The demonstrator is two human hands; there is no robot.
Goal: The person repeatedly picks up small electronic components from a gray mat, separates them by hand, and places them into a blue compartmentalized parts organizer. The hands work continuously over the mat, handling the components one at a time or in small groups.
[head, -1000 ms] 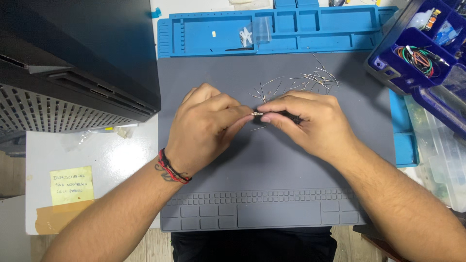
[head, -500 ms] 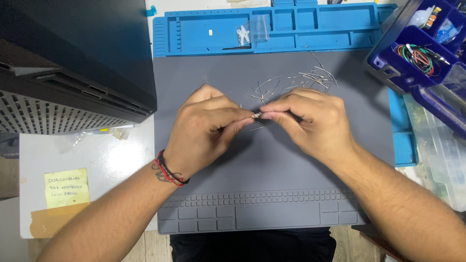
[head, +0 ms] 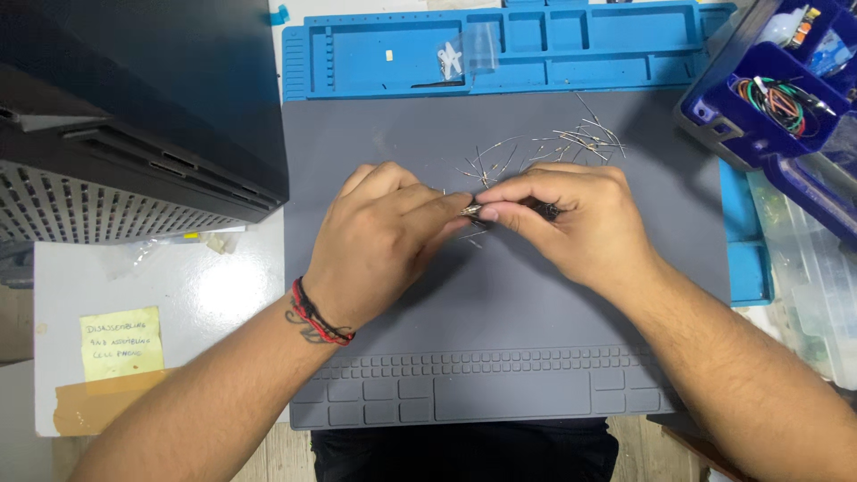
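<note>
Both my hands meet over the middle of a grey work mat (head: pixel 536 375). My right hand (head: pixel 571 223) grips a small dark tool with a metal tip (head: pixel 470 211) that points left. My left hand (head: pixel 379 241), with a red and black cord around the wrist, pinches something tiny at that tip; the piece itself is too small to make out. Several thin wire-legged components (head: pixel 558 145) lie scattered on the mat just beyond my fingers.
A blue compartment tray (head: pixel 553 45) with a small clear bag borders the mat's far edge. A dark blue box (head: pixel 714 116) of coloured wires stands at the upper right above clear plastic bins. A large black vented device (head: pixel 125 134) fills the left, with a yellow note (head: pixel 120 342) below it.
The hands stay joined at the tool tip with only slight finger shifts. The view has drifted a little.
</note>
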